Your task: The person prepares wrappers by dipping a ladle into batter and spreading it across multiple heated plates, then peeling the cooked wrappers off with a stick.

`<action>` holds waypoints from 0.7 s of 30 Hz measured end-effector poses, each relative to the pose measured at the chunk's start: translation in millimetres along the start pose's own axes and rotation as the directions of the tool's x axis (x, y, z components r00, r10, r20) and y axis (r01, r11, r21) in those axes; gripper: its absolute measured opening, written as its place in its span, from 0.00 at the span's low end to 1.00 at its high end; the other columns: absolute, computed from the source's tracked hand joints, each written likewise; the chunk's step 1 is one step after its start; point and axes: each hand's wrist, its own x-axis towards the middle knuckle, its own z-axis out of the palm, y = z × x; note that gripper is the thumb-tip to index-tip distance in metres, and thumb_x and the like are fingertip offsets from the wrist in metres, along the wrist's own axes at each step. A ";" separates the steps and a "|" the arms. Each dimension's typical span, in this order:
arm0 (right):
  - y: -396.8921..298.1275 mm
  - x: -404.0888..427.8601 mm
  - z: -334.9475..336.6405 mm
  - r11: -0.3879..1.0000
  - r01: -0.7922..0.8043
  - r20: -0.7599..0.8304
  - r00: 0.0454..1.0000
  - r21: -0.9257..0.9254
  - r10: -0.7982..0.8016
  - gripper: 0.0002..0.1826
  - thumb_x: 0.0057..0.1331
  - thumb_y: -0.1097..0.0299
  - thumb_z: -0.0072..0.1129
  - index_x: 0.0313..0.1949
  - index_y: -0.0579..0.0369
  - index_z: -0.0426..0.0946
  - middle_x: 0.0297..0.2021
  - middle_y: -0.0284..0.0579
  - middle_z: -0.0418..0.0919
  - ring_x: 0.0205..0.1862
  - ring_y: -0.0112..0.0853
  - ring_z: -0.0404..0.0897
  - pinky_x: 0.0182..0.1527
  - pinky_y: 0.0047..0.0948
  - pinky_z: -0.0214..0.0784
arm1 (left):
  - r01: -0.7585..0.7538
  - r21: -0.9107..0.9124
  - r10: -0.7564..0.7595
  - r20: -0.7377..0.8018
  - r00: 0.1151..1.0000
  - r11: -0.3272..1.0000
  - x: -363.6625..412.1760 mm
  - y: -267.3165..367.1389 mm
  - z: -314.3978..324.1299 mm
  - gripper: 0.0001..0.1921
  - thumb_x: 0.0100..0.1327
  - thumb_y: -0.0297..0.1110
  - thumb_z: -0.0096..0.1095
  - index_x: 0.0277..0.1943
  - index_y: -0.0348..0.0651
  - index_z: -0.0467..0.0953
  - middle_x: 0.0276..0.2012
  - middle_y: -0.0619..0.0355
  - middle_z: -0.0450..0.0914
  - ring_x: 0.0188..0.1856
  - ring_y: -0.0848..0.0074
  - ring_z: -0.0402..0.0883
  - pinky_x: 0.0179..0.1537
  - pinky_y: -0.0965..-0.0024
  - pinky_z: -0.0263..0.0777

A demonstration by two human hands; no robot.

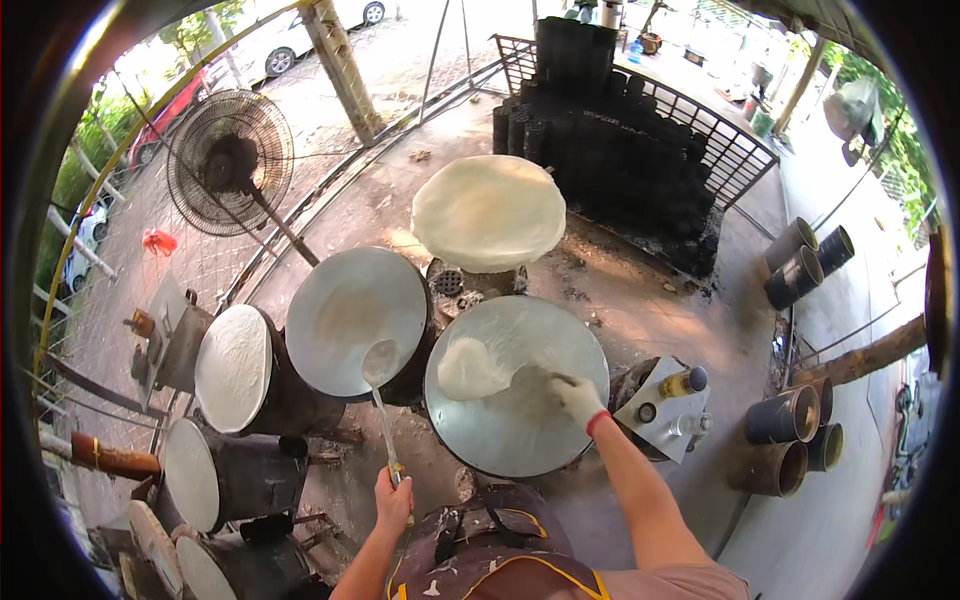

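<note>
My left hand grips the handle of a long metal ladle. The ladle's bowl hangs over the near edge of a round griddle, whose middle is browned. On my right hand is a pale work glove, with a red band at the wrist. It holds a blurred flat grey-brown tool low over a second round griddle. Beside the tool, to its left, a pale lump of dough or batter lies on this griddle. Thin streaks mark the metal around the lump.
Beyond the griddles a large pale flatbread covers a round top. White-topped drums stand at left, near a pedestal fan. Bottles sit on a stand at right. Black coal briquettes are stacked behind; metal cylinders stand far right.
</note>
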 end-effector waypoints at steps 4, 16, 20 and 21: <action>-18.0 -22.7 20.9 0.986 -0.110 0.355 0.923 -0.123 0.147 0.16 0.63 0.58 0.57 0.47 0.48 0.81 0.20 0.29 0.70 0.16 0.19 0.61 0.16 0.22 0.52 | -0.022 0.141 0.034 -0.083 0.996 0.990 -22.1 -12.9 14.1 0.11 0.62 0.24 0.54 0.47 0.37 0.67 0.21 0.59 0.70 0.18 0.78 0.70 0.19 0.72 0.65; -15.8 -26.7 -19.0 0.948 -0.181 0.497 0.816 -0.263 0.294 0.17 0.62 0.58 0.59 0.45 0.54 0.80 0.21 0.33 0.73 0.19 0.20 0.67 0.20 0.22 0.58 | -0.070 0.791 0.114 0.001 0.994 0.608 -120.8 -60.0 27.0 0.15 0.59 0.29 0.54 0.49 0.40 0.66 0.34 0.39 0.78 0.37 0.43 0.77 0.36 0.48 0.70; 24.4 -17.9 -65.2 0.981 0.126 0.389 0.919 -0.145 -0.060 0.16 0.61 0.58 0.60 0.46 0.49 0.81 0.21 0.34 0.73 0.17 0.21 0.65 0.19 0.23 0.56 | -0.122 0.797 0.180 0.017 0.983 0.592 -136.9 -64.8 31.5 0.16 0.59 0.29 0.55 0.50 0.40 0.66 0.34 0.40 0.78 0.36 0.44 0.77 0.36 0.48 0.70; 21.4 -16.8 -60.7 0.982 0.123 0.391 0.919 -0.142 -0.059 0.16 0.61 0.58 0.60 0.46 0.49 0.81 0.21 0.34 0.73 0.17 0.21 0.65 0.19 0.23 0.56 | -0.145 0.795 0.204 0.028 0.979 0.589 -138.3 -65.2 34.6 0.16 0.58 0.29 0.55 0.50 0.40 0.66 0.34 0.40 0.78 0.37 0.44 0.77 0.36 0.49 0.70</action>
